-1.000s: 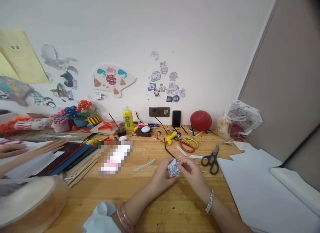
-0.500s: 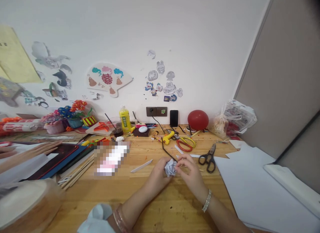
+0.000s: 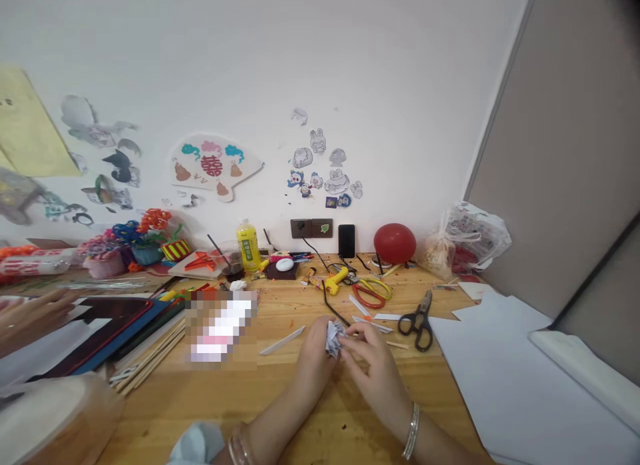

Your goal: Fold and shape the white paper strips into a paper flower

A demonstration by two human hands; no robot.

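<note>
A small ruffled bundle of folded white paper strips (image 3: pixel 333 339) is held over the wooden table, in front of my chest. My left hand (image 3: pixel 315 352) wraps round its left side, with the fingers mostly hidden behind the paper. From the right, my right hand (image 3: pixel 373 358) pinches the bundle's edge between thumb and fingers. Loose white paper strips (image 3: pixel 283 341) lie on both sides of my hands. Black-handled scissors (image 3: pixel 418 324) rest to the right, and a thin black stick (image 3: pixel 334 308) lies just beyond the bundle.
A yellow glue gun (image 3: pixel 337 280), red-and-yellow handled tools (image 3: pixel 370 293) and a red balloon (image 3: pixel 395 243) are farther back. White paper sheets (image 3: pixel 520 365) cover the right side. At left are wooden sticks (image 3: pixel 153 355), a clear tub (image 3: pixel 55 418) and another person's hand (image 3: pixel 40 318).
My hands and the paper bundle have shifted slightly left, and the bundle has turned. My right fingers have moved lower along its edge. The other person's hand has drawn back left.
</note>
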